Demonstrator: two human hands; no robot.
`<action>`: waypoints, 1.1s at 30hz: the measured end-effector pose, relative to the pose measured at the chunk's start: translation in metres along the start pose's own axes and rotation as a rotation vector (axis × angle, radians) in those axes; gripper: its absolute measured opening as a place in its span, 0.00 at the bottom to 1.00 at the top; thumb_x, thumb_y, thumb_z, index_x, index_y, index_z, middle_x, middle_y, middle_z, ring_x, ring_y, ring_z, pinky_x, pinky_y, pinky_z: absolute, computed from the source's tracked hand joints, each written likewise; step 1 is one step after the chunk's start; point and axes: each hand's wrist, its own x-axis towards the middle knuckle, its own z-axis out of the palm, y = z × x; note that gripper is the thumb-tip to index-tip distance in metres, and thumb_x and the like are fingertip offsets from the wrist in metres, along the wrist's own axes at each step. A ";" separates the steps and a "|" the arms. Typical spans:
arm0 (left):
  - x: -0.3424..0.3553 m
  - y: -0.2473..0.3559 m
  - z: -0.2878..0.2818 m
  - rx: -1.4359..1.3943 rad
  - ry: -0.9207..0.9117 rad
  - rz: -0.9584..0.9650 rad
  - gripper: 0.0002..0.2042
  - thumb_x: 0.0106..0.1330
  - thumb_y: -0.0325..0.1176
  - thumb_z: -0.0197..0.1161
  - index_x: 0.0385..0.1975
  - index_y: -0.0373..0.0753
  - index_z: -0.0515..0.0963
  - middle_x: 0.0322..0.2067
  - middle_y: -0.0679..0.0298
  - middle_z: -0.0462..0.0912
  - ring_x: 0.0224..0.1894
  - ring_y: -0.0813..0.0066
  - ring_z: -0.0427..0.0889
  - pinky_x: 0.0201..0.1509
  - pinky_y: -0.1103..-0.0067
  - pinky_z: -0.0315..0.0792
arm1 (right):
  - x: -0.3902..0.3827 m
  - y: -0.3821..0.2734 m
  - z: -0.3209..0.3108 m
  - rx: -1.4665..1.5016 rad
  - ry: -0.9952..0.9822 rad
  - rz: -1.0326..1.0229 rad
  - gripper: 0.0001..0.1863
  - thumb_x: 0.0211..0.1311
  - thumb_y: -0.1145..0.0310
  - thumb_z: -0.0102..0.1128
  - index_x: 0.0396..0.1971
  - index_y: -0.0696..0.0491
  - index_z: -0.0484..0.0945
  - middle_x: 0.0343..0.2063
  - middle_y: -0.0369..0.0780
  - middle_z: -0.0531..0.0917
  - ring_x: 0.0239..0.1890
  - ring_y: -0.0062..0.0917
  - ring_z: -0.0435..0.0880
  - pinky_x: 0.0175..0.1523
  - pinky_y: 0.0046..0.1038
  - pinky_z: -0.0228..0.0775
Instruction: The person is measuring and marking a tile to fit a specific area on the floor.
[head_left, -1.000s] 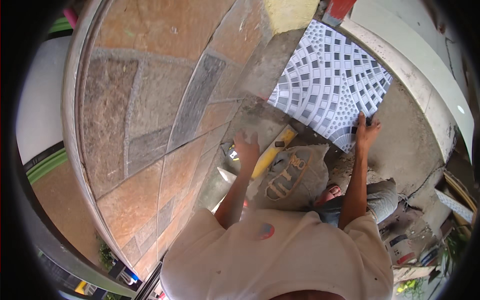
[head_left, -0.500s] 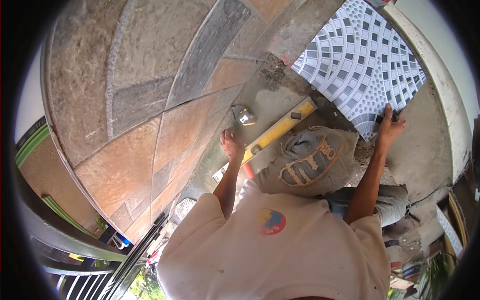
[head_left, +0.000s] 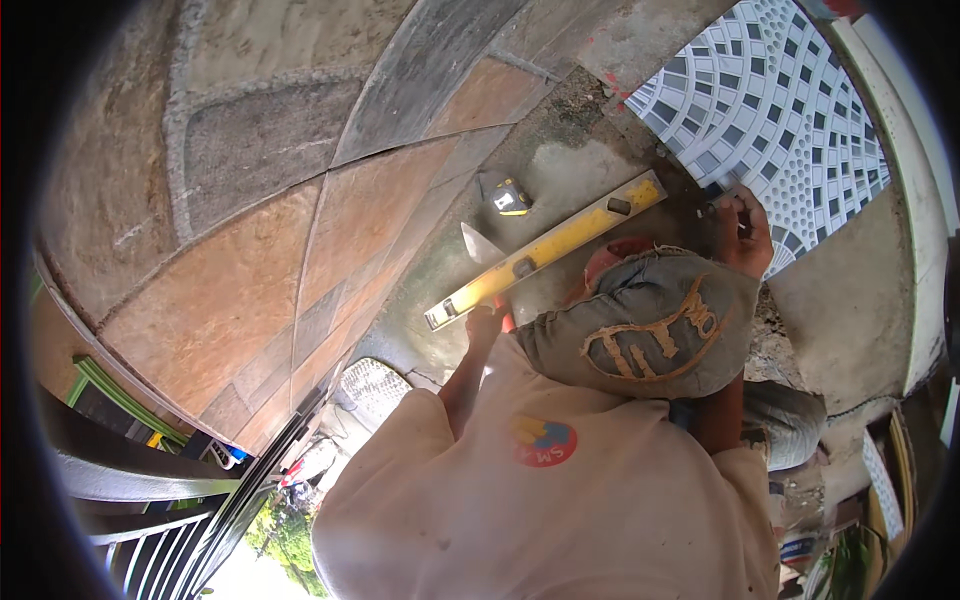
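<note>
My left hand (head_left: 487, 324) is low at the near end of a yellow spirit level (head_left: 560, 244), its fingers closed at the orange handle (head_left: 505, 314) of a trowel. The trowel's pointed metal blade (head_left: 481, 246) shows beyond the level, which lies across it. My right hand (head_left: 745, 228) is at the near-left edge of a grey and white mosaic-patterned tile (head_left: 790, 120). Its fingers are curled around something small and dark, blurred and partly hidden. The tile lies at the far right beside bare concrete.
A black and yellow tape measure (head_left: 510, 197) lies beyond the level. Stone-patterned slabs (head_left: 230, 310) rise along the left. My bent knee (head_left: 640, 320) is between my hands, with a reddish round thing (head_left: 612, 262) behind it. A pale curb (head_left: 915, 230) edges the right.
My left hand has come down from beside the level to the trowel handle, uncovering the blade. My right hand has moved left from the tile's near-right edge. The view has shifted.
</note>
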 end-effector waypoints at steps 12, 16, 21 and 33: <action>-0.022 0.080 -0.081 -0.156 0.181 0.577 0.21 0.54 0.48 0.72 0.41 0.42 0.78 0.39 0.55 0.82 0.42 0.52 0.82 0.45 0.63 0.75 | 0.028 0.000 -0.017 -0.015 -0.386 -0.134 0.10 0.60 0.70 0.65 0.41 0.55 0.81 0.34 0.45 0.83 0.32 0.35 0.84 0.39 0.33 0.75; -0.046 0.106 -0.107 0.179 -0.015 0.998 0.12 0.66 0.43 0.60 0.41 0.43 0.78 0.34 0.49 0.82 0.39 0.48 0.82 0.43 0.61 0.77 | 0.033 0.009 -0.053 -0.060 -0.405 -0.089 0.10 0.60 0.70 0.65 0.40 0.55 0.81 0.33 0.45 0.83 0.32 0.35 0.84 0.38 0.33 0.75; -0.049 0.095 -0.071 0.466 0.132 1.057 0.18 0.55 0.27 0.55 0.47 0.33 0.66 0.29 0.48 0.79 0.31 0.50 0.81 0.34 0.63 0.75 | 0.042 0.014 -0.074 -0.115 -0.410 -0.112 0.09 0.61 0.70 0.64 0.40 0.55 0.81 0.33 0.45 0.83 0.32 0.35 0.84 0.38 0.32 0.75; -0.142 0.253 -0.120 -0.063 0.527 1.237 0.05 0.61 0.21 0.51 0.35 0.31 0.73 0.30 0.49 0.77 0.32 0.47 0.77 0.36 0.60 0.72 | 0.078 -0.075 -0.138 0.062 0.037 0.137 0.09 0.65 0.69 0.62 0.39 0.59 0.82 0.25 0.37 0.83 0.26 0.16 0.77 0.31 0.21 0.69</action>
